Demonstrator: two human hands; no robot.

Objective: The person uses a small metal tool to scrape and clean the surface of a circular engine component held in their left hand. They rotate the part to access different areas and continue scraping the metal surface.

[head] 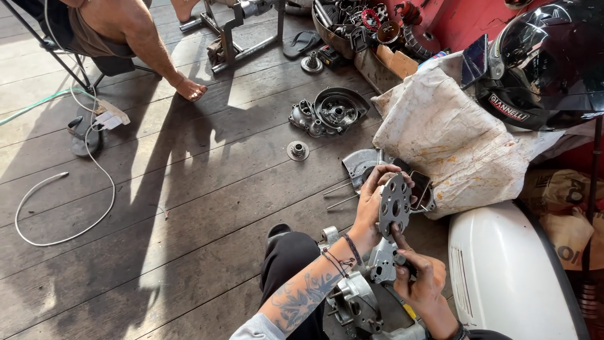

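Left hand [371, 201]: lower centre of frame, raised, fingers curled in a grip, thumb toward the camera.
Left forearm: tattooed, cords at the wrist, rising from bottom centre.
Right hand [423, 277]: lower right, fist closed, index finger extended upward.

Sunlit, shadow-streaked dark wooden plank floor [189, 189] strewn with parts.

Engine cover [331, 112] behind plate [394, 206] (sack [450, 141] right)

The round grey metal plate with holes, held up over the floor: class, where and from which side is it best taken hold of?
Probably by the rim. The metal plate is thin, flat and stands on edge. The left hand already pinches its left rim, and the right hand is under it. Come from the free upper right edge, fingers on both faces.
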